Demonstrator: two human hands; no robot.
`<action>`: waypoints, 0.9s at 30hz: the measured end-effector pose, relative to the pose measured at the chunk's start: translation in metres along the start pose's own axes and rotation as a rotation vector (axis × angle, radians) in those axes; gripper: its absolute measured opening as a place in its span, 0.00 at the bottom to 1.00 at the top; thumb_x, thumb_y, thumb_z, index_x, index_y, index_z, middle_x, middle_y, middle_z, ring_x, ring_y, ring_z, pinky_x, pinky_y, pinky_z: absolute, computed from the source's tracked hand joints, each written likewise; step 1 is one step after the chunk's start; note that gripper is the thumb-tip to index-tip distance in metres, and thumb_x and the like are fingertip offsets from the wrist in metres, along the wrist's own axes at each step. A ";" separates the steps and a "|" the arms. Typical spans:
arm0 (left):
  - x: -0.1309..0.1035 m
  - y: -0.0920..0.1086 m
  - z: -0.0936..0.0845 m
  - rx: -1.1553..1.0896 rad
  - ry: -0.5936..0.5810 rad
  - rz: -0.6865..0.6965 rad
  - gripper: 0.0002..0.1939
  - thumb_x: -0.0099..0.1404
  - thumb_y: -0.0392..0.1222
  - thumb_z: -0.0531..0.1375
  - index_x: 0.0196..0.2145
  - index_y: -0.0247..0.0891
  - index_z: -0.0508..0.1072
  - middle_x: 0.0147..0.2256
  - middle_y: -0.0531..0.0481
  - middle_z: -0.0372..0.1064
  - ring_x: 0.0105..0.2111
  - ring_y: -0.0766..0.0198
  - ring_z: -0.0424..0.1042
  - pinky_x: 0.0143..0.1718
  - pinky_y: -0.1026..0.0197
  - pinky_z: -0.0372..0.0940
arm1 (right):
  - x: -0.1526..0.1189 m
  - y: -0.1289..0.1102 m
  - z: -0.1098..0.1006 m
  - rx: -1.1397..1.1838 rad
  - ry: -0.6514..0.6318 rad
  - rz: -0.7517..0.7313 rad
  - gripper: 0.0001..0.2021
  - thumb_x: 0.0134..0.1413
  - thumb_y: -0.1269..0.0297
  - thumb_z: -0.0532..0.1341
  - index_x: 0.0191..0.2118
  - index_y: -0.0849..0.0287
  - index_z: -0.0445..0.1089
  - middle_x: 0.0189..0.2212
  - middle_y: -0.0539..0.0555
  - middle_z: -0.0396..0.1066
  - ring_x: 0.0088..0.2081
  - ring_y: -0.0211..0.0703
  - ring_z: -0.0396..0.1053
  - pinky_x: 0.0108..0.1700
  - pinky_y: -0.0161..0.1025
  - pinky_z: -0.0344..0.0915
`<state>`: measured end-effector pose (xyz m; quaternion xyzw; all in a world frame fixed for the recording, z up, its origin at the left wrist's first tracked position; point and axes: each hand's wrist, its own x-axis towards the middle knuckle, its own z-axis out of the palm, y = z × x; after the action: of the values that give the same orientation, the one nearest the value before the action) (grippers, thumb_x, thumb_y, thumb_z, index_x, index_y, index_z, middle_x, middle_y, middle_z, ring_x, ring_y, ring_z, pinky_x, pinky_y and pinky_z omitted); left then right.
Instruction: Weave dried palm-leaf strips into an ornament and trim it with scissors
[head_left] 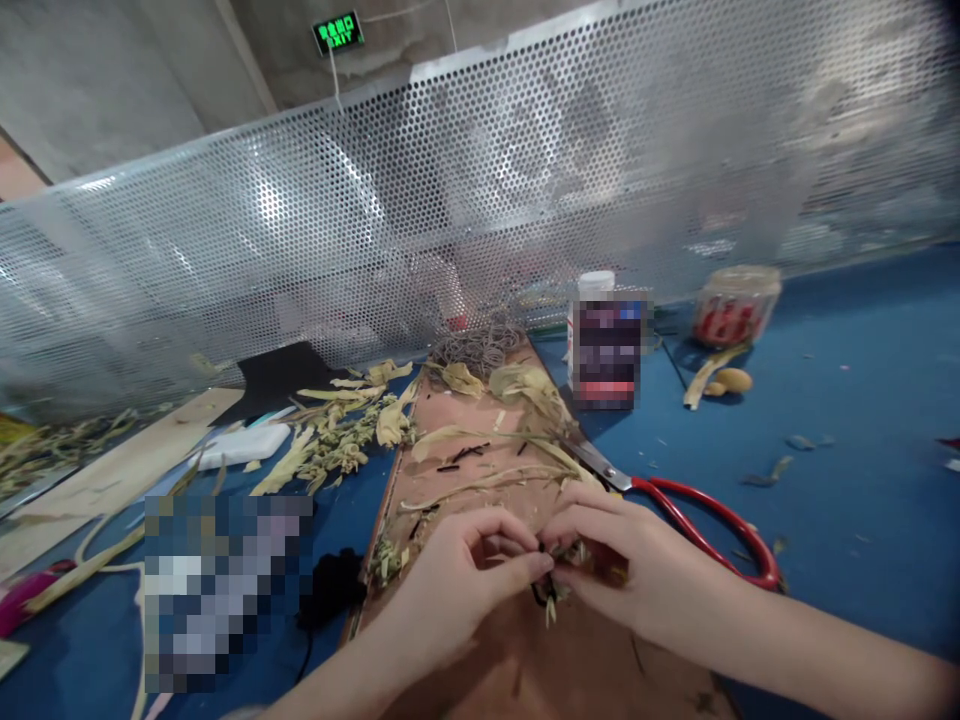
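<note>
One small piece (546, 598), black with pale-green leafy tips, is pinched in the fingertips of left hand (480, 565) and right hand (616, 555), both angled inward over brown board (480, 650).

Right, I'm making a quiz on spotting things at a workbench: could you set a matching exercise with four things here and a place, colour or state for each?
Column one
1. Left hand and right hand
2. Scissors
3. Jar
4. Exit sign

Column two
A. Right of the white-capped bottle
B. Lit green, high up
C. Fingertips close together at a small black piece
D. Red-handled

Pairs: 1-C, 2-D, 3-A, 4-B
</note>
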<state>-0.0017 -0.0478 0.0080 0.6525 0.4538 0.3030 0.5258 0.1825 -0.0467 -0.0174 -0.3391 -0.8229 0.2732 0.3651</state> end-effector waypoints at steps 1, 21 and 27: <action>0.000 0.000 0.000 -0.010 -0.003 -0.005 0.07 0.53 0.42 0.62 0.28 0.35 0.72 0.29 0.49 0.71 0.31 0.65 0.68 0.35 0.65 0.62 | -0.001 0.001 0.002 -0.014 0.003 -0.006 0.07 0.49 0.75 0.57 0.34 0.57 0.68 0.30 0.50 0.63 0.29 0.34 0.62 0.29 0.31 0.59; 0.001 -0.004 0.001 -0.001 -0.021 -0.045 0.11 0.53 0.45 0.62 0.30 0.35 0.73 0.29 0.49 0.71 0.30 0.63 0.68 0.34 0.63 0.62 | -0.008 -0.006 -0.001 -0.278 0.027 -0.117 0.08 0.52 0.76 0.53 0.26 0.59 0.63 0.24 0.50 0.61 0.27 0.35 0.59 0.29 0.32 0.57; 0.000 -0.003 0.002 0.077 0.029 -0.043 0.08 0.54 0.44 0.61 0.28 0.35 0.72 0.27 0.51 0.69 0.28 0.66 0.66 0.32 0.65 0.60 | -0.011 -0.012 -0.007 -0.304 0.047 -0.131 0.08 0.49 0.77 0.53 0.27 0.58 0.65 0.32 0.54 0.64 0.34 0.40 0.63 0.34 0.35 0.62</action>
<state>-0.0011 -0.0485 0.0050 0.6579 0.4867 0.2834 0.5000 0.1891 -0.0610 -0.0093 -0.3422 -0.8664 0.1134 0.3457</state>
